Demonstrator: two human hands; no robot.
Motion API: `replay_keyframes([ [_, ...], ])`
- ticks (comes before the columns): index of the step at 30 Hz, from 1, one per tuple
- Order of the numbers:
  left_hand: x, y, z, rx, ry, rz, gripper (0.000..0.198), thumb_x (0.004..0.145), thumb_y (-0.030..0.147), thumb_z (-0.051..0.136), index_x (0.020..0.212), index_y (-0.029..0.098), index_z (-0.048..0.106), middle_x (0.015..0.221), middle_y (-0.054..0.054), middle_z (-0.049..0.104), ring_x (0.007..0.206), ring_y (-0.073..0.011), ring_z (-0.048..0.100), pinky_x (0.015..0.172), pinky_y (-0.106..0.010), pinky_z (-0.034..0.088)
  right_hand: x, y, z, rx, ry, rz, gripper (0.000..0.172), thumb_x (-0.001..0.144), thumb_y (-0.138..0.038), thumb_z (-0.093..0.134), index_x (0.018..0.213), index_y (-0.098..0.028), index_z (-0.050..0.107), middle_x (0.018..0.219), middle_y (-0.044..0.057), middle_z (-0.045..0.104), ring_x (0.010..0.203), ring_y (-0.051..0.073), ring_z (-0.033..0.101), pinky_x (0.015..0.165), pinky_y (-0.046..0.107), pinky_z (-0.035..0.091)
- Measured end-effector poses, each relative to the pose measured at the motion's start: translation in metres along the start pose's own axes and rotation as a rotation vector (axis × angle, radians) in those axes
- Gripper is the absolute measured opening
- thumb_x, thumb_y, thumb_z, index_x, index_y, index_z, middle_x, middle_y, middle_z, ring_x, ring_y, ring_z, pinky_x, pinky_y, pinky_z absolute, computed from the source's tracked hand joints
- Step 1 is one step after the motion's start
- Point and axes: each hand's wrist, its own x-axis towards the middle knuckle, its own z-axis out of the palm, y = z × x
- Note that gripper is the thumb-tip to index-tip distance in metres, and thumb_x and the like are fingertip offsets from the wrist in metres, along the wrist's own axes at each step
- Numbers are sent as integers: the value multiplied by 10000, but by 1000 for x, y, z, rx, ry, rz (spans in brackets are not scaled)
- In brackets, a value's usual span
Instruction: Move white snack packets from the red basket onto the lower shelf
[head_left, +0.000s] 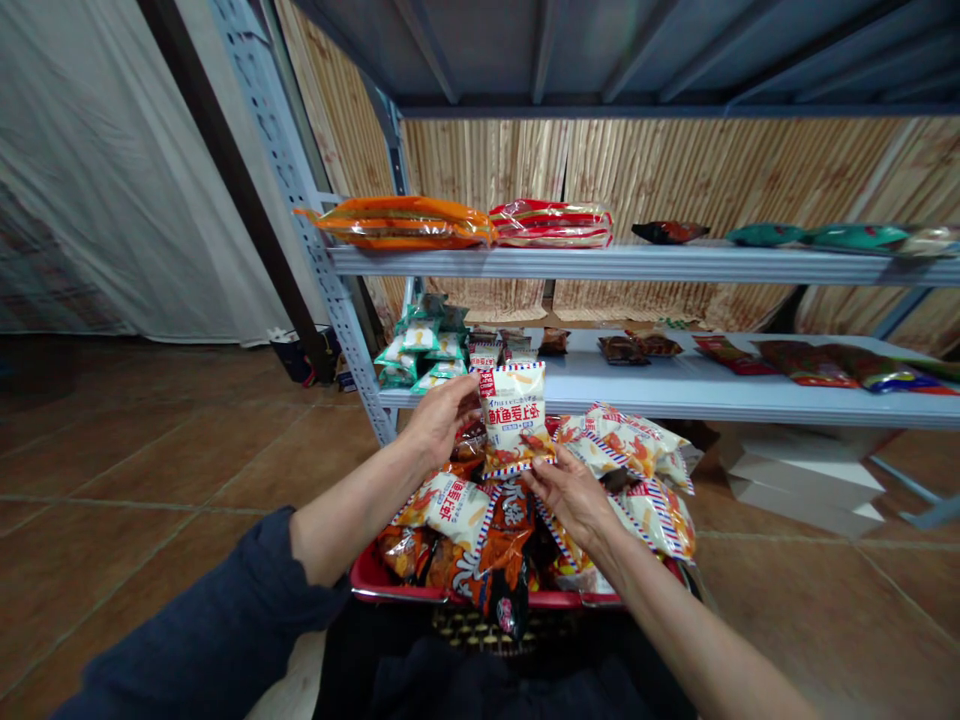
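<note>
Between my two hands a white snack bag with red lettering and a striped edge stands upright, its printed front toward me. My left hand grips its upper left side, the fingertips partly hidden behind it. At the lower right corner, my right hand pinches the bag between thumb and fingers. Just below is a red basket, heaped with more white snack bags and orange-and-black snack bags. The basket sits close against my lap.
A metal shelf rack stands in front of me. Green-and-white packets are stacked on its lower left, with dark packets further right. Orange and red-striped bags lie on the board above. White boxes are beneath, at right.
</note>
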Motion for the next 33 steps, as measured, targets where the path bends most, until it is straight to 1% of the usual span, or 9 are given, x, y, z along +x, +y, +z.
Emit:
replay_keyframes([
  [3, -1, -9, -1, 29, -15, -78, 236, 680, 339, 634, 838, 165, 639, 843, -38, 672, 723, -119, 576, 625, -226, 393, 1, 0, 0, 15, 12, 4, 245, 607, -149, 725, 820, -214, 624, 810, -27, 658, 724, 84, 591, 761, 266, 512],
  [7, -4, -19, -1, 78, -75, -165, 230, 685, 329, 629, 835, 155, 641, 854, -47, 676, 698, -122, 577, 638, -238, 399, 2, -2, -1, 20, 26, 0, 199, 610, -147, 721, 772, -202, 620, 747, -33, 653, 727, 89, 594, 771, 275, 507],
  [9, -5, -21, -1, 101, -124, -182, 235, 693, 326, 624, 850, 153, 640, 873, -50, 677, 690, -124, 579, 634, -242, 401, 3, -3, -1, 21, 32, -2, 194, 610, -144, 719, 767, -200, 619, 749, -33, 655, 729, 89, 595, 770, 274, 506],
  [12, -7, -24, 0, 118, -212, -194, 248, 692, 311, 630, 882, 151, 638, 902, -59, 675, 701, -131, 590, 649, -250, 414, 5, -5, 0, 13, 31, 1, 227, 610, -144, 717, 808, -203, 623, 805, -27, 662, 751, 88, 595, 759, 258, 507],
  [14, -7, -25, 0, 112, -239, -200, 258, 681, 297, 646, 893, 151, 638, 914, -63, 675, 737, -141, 601, 677, -255, 427, 7, -4, 0, 6, 20, 2, 250, 612, -148, 717, 837, -206, 623, 839, -22, 661, 764, 88, 592, 751, 250, 509],
  [19, -4, -30, -1, 84, -210, -208, 288, 687, 292, 645, 941, 159, 632, 907, -63, 677, 764, -155, 616, 710, -272, 452, 9, -2, -1, -9, 7, 3, 299, 619, -167, 716, 898, -213, 622, 885, -7, 656, 770, 97, 590, 743, 260, 514],
  [28, 2, -36, -7, 76, -182, -208, 298, 706, 350, 627, 937, 161, 634, 913, -68, 675, 783, -159, 623, 730, -284, 463, 13, 0, -1, 13, 7, 45, 354, 620, -184, 717, 958, -230, 621, 848, -13, 655, 723, 87, 583, 750, 270, 512],
  [30, 1, -35, -5, 63, -193, -206, 301, 713, 351, 623, 949, 164, 630, 926, -71, 672, 793, -159, 622, 734, -282, 462, 14, 0, -2, 8, 18, 47, 361, 609, -191, 724, 954, -227, 623, 852, -11, 655, 717, 89, 583, 749, 274, 511],
  [33, -3, -33, -1, 26, -240, -206, 304, 719, 301, 623, 991, 163, 616, 950, -77, 667, 793, -163, 623, 727, -281, 466, 15, -1, -2, 4, 35, 36, 331, 602, -199, 729, 917, -222, 630, 832, -15, 654, 724, 92, 585, 749, 275, 510],
])
